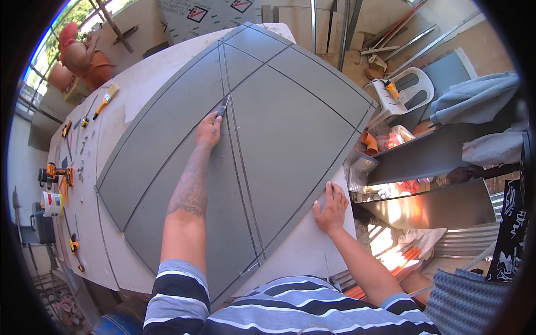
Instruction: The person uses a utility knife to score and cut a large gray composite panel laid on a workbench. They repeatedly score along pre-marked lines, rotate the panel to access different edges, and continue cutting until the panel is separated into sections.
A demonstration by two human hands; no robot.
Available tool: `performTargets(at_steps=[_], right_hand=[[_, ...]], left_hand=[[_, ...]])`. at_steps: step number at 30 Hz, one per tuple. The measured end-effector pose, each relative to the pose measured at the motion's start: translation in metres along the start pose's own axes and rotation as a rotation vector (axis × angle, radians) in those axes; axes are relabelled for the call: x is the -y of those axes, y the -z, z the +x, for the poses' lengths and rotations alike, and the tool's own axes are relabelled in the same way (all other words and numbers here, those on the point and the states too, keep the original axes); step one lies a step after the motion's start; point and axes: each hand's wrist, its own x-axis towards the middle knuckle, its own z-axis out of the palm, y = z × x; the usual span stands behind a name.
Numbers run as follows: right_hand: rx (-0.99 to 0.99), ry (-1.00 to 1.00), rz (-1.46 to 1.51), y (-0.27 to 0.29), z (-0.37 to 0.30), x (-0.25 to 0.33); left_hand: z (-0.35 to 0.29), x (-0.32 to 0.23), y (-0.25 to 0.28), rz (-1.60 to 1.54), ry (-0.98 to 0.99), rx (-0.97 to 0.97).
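Two hands are working at the grey panel [285, 139], which is lying across the white table [84, 237]. The left hand [209, 128] is gripping a slim tool [222, 109], fingers wrapped round it, its tip pointing at the double line [239, 162] down the panel's middle. The right hand [330, 211] is holding nothing and is resting, fingers spread, at the panel's near right edge; whether it is pressing on the panel is hard to tell. A tip straying from the line could be scratching the grey face, and a hard push could be swivelling a poorly braced panel. Left of the panel, a brush [106, 100], a drill [56, 176] and a tub [52, 204] are sitting. Right of the panel, a white chair [419, 84] is standing, with a blue cloth [474, 100] lying beyond it.
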Motion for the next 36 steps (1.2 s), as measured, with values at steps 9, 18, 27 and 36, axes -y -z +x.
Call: performTargets(at_steps=[9, 18, 27, 36], right_hand=[[-0.029, 0.025, 0.013, -0.002, 0.0, 0.001], [0.036, -0.001, 0.002, -0.002, -0.001, 0.001], [0.027, 0.003, -0.002, -0.006, -0.002, -0.001], [0.03, 0.0, -0.019, -0.005, -0.003, 0.0]], left_hand=[[-0.007, 0.004, 0.004, -0.027, -0.051, 0.048], [-0.036, 0.006, 0.014, 0.032, -0.007, 0.092], [-0.069, 0.009, 0.026, 0.021, -0.03, 0.119], [-0.107, 0.003, 0.038, 0.026, 0.003, 0.166]])
